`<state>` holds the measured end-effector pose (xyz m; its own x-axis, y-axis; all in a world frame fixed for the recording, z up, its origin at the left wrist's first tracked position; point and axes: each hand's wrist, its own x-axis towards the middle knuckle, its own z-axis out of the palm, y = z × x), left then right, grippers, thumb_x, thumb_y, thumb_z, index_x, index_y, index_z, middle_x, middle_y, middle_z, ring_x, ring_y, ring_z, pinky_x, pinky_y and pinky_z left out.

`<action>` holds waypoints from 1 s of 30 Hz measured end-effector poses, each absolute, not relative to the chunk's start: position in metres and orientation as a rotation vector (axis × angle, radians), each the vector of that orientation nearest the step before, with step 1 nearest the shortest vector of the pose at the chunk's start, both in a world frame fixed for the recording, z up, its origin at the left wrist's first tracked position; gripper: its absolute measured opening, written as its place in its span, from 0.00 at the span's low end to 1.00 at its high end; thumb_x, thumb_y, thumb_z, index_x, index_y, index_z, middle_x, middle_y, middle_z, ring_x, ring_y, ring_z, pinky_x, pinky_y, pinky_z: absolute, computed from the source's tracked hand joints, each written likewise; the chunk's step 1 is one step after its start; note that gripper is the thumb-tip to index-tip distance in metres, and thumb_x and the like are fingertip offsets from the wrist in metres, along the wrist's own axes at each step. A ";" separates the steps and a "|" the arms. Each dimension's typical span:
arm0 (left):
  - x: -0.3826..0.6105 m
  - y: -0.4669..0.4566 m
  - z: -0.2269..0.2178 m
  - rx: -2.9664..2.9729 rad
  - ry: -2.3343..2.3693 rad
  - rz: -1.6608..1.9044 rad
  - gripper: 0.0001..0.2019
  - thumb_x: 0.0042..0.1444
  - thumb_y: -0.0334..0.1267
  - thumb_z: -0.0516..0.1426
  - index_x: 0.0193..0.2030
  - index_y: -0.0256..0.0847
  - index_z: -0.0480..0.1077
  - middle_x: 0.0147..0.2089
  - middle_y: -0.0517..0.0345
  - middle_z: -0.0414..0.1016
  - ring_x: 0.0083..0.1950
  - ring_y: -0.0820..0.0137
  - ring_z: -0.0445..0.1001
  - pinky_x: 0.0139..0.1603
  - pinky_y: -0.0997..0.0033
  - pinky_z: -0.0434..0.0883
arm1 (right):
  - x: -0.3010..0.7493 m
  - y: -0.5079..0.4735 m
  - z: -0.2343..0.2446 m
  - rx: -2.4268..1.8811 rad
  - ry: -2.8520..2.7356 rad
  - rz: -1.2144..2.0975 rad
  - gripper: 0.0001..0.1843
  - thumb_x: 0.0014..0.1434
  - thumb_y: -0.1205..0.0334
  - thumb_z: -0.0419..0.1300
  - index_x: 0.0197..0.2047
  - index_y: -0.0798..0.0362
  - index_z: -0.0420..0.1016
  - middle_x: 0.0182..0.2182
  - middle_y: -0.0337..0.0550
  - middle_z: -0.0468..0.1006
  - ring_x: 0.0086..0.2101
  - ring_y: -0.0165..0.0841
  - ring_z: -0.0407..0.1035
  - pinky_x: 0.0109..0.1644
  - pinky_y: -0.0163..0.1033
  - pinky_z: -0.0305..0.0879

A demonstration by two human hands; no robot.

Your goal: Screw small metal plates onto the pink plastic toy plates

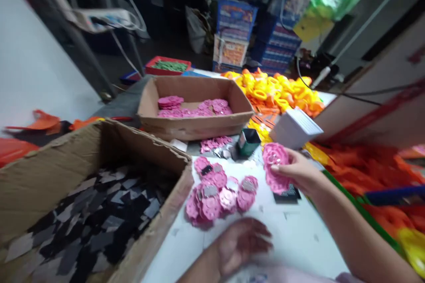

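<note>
My right hand (295, 169) grips a pink scalloped plastic piece (276, 159), with the thumb across its face; a second one may lie against it. Beneath it, on the white tabletop (285, 239), is a small black pad (286, 195). My left hand (242, 244) is palm up near the front of the table, fingers loosely apart and slightly blurred, holding nothing. Just beyond it lies a heap of pink flower-edged pieces (210, 203), several with grey or black squares on them.
On the left stands a cardboard box (169, 225) full of grey and black squares. Behind is a carton (195, 128) with more pink pieces. A dark green cup (249, 141), a white box (295, 128) and yellow-orange parts (275, 88) stand at the back right.
</note>
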<state>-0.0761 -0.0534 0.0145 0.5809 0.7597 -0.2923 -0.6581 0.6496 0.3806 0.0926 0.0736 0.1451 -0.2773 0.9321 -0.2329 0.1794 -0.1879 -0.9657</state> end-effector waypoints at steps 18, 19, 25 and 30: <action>0.019 -0.078 0.026 -0.055 0.370 0.631 0.32 0.53 0.63 0.61 0.47 0.31 0.74 0.41 0.43 0.80 0.47 0.55 0.79 0.54 0.58 0.71 | 0.164 -0.075 0.039 -1.614 -1.649 1.215 0.35 0.47 0.45 0.70 0.57 0.48 0.71 0.48 0.51 0.70 0.53 0.48 0.65 0.58 0.59 0.68; 0.020 -0.078 0.026 -0.064 0.382 0.630 0.32 0.55 0.63 0.59 0.48 0.31 0.74 0.41 0.43 0.80 0.45 0.56 0.80 0.53 0.57 0.72 | 0.167 -0.076 0.038 -1.607 -1.672 1.201 0.34 0.49 0.44 0.68 0.56 0.47 0.71 0.48 0.51 0.69 0.53 0.47 0.65 0.56 0.57 0.70; 0.014 -0.080 0.025 -0.093 0.499 0.720 0.22 0.64 0.52 0.56 0.45 0.29 0.74 0.37 0.45 0.80 0.35 0.64 0.79 0.43 0.64 0.75 | 0.181 -0.082 0.033 -1.464 -1.824 1.120 0.46 0.50 0.39 0.65 0.67 0.47 0.56 0.63 0.57 0.59 0.64 0.51 0.56 0.67 0.64 0.57; 0.018 -0.085 0.025 -0.074 0.569 0.872 0.09 0.64 0.40 0.59 0.44 0.35 0.74 0.36 0.52 0.81 0.38 0.66 0.80 0.52 0.65 0.73 | 0.185 -0.083 0.037 -1.215 -2.154 1.057 0.65 0.35 0.37 0.73 0.71 0.44 0.47 0.69 0.58 0.51 0.68 0.56 0.49 0.69 0.65 0.52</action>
